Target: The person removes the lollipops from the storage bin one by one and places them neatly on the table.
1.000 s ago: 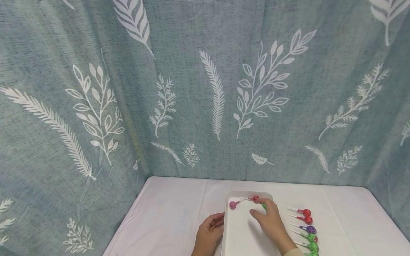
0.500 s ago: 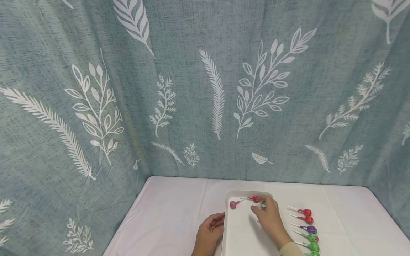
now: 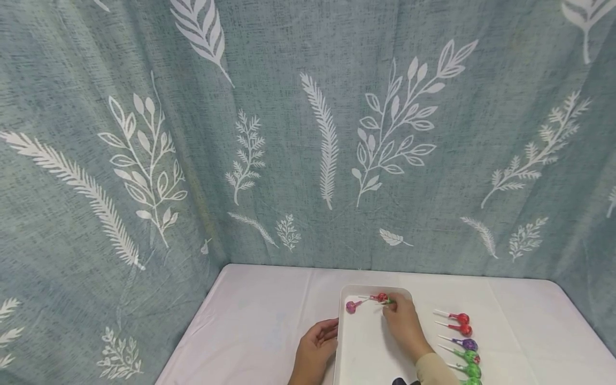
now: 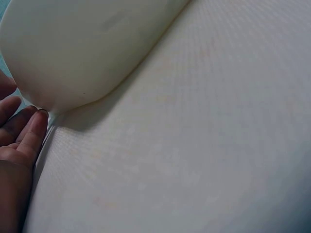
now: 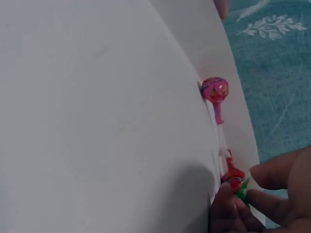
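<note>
A white tray (image 3: 361, 347) stands on the table, and at its far end lie a pink lollipop (image 3: 351, 307) and a red lollipop (image 3: 380, 297). My right hand (image 3: 405, 325) reaches into the far right corner and pinches a green lollipop (image 5: 242, 191) right beside the red one; much of it is hidden by the fingers. Outside the tray's left wall, my left hand (image 3: 315, 346) rests its loosely extended fingers (image 4: 34, 133) against the wall.
Right of the tray, a column of lollipops lies on the white tablecloth (image 3: 260, 321): two red (image 3: 462, 323), a purple (image 3: 469, 345) and several green (image 3: 471, 370). A leaf-patterned curtain (image 3: 308, 160) hangs behind and at the sides. Something dark (image 3: 401, 381) shows by the right wrist.
My right hand has moved slightly toward the tray's far end, its thumb and fingers coming together on the green lollipop, which shifted left toward the red one. My left hand has stayed in place.
</note>
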Motion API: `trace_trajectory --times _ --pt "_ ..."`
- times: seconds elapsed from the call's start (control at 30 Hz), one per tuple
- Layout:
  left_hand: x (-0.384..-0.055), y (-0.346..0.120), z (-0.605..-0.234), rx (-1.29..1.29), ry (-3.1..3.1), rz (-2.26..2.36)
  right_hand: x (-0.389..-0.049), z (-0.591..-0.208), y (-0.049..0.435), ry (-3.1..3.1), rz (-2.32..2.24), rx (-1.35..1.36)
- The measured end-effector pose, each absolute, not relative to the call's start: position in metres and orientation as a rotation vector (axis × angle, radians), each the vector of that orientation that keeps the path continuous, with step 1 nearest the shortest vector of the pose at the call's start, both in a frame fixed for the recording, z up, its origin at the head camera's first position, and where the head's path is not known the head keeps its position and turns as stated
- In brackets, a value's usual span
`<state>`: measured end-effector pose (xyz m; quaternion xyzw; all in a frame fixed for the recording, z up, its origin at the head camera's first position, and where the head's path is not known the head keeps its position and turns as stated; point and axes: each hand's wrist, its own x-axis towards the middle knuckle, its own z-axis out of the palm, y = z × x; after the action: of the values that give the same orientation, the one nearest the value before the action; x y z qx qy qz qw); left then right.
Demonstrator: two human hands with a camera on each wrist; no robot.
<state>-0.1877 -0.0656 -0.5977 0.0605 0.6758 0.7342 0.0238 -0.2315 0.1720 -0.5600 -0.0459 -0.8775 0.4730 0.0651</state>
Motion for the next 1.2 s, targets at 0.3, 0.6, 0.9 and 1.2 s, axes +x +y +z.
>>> trace_trajectory --times 0.3,0.6,0.9,1.2 --pt "-0.19 -0.065 -0.6 0.188 2.133 2.257 -0.235 -0.566 0.171 -2.638 1.415 -0.172" --pt "-0.19 -0.064 -0.6 0.196 2.154 2.242 -0.235 -0.572 0.169 -2.657 1.334 -0.151" --pt "-0.188 -0.065 -0.599 0.172 2.123 2.246 -0.23 -0.569 0.169 -2.658 1.474 -0.007" --pt "-0.189 -0.065 -0.6 0.166 2.11 2.254 -0.229 -0.57 0.166 -2.699 1.406 0.008"
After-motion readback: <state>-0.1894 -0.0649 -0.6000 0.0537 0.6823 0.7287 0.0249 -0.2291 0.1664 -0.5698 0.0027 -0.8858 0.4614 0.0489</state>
